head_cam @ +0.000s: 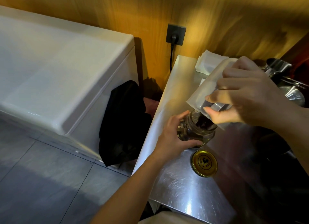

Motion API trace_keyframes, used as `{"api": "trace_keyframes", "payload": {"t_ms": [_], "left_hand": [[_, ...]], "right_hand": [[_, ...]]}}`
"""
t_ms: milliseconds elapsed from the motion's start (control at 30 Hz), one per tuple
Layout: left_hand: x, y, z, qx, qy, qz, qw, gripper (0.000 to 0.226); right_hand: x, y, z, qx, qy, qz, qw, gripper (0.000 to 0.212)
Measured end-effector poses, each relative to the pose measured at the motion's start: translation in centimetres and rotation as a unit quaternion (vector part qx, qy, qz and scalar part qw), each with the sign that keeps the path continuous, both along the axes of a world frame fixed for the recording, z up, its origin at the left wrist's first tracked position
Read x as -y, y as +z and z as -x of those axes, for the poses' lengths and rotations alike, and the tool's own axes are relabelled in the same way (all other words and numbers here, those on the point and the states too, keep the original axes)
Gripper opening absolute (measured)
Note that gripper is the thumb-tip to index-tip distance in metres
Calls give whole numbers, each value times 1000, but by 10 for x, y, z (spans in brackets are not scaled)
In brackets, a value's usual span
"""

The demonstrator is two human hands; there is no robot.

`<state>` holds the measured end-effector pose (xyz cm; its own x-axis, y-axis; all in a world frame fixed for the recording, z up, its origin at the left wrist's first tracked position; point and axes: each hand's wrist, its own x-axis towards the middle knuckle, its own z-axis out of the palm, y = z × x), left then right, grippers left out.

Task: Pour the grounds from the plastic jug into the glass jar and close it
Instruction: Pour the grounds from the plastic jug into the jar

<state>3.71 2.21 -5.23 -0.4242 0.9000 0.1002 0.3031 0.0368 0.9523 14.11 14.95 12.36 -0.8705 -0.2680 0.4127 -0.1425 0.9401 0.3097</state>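
The right hand point(247, 96) grips the tilted jug point(209, 88) over the jar point(199, 132), which the left hand point(173, 137) clasps near the counter's point(184, 190) left edge; the lid point(204, 163) lies beside.

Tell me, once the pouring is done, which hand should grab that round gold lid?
Probably the left hand. It only steadies the clear glass jar, and the round gold metal lid lies just beside it on the steel counter. The right hand is busy tilting the translucent plastic jug.

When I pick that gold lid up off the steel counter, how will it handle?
The gold lid is thin and shallow, so probably light and stiff. It lies flat on the smooth steel counter, so it may slide rather than lift; pinch its rim. Being round, it could roll if dropped on edge.
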Motion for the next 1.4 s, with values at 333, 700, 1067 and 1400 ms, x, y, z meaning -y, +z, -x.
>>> {"api": "trace_keyframes", "payload": {"t_ms": [333, 700, 1067, 1400], "left_hand": [[-1, -1, 0, -4, -4, 5, 1000, 83], [-1, -3, 0, 1, -7, 7, 1000, 85], [-1, -5, 1, 2, -10, 6, 1000, 82], [-3, -7, 2, -21, -6, 11, 1000, 82]], "right_hand": [[-2, 1, -1, -26, -7, 23, 999, 11], [0, -1, -4, -6, -3, -1, 1000, 13], [4, -1, -7, -8, 15, -7, 1000, 13], [8, 1, -10, -16, 32, -10, 999, 17]]}}
